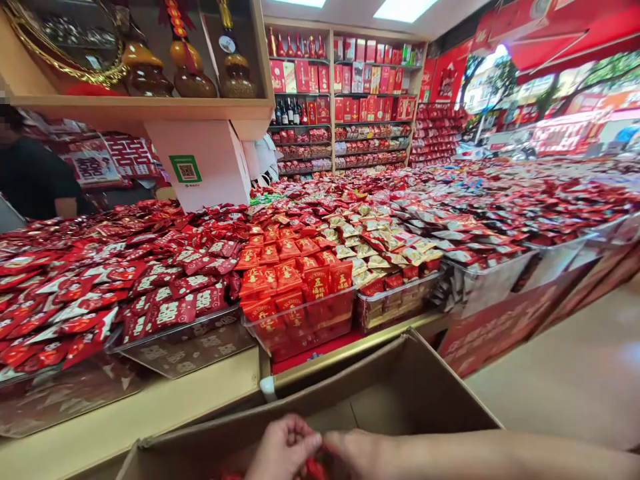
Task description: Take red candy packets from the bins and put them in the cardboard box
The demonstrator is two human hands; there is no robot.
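Note:
Both my hands reach into an open cardboard box (400, 393) at the bottom of the view. My left hand (283, 450) curls its fingers around small red wrapped sweets (315, 470) inside the box. My right hand (357, 453) meets it from the right, fingers bent down on the same red sweets. What lies deeper in the box is hidden by the frame's edge. Straight ahead, a clear bin of orange-red sweet packets (295, 280) sits on the counter.
A long counter (150, 407) carries many clear bins heaped with red sweets. A person in a black top (35, 177) stands at the far left behind it. Shelves of red boxes and bottles (345, 93) fill the back wall. Tan floor (575, 373) lies to the right.

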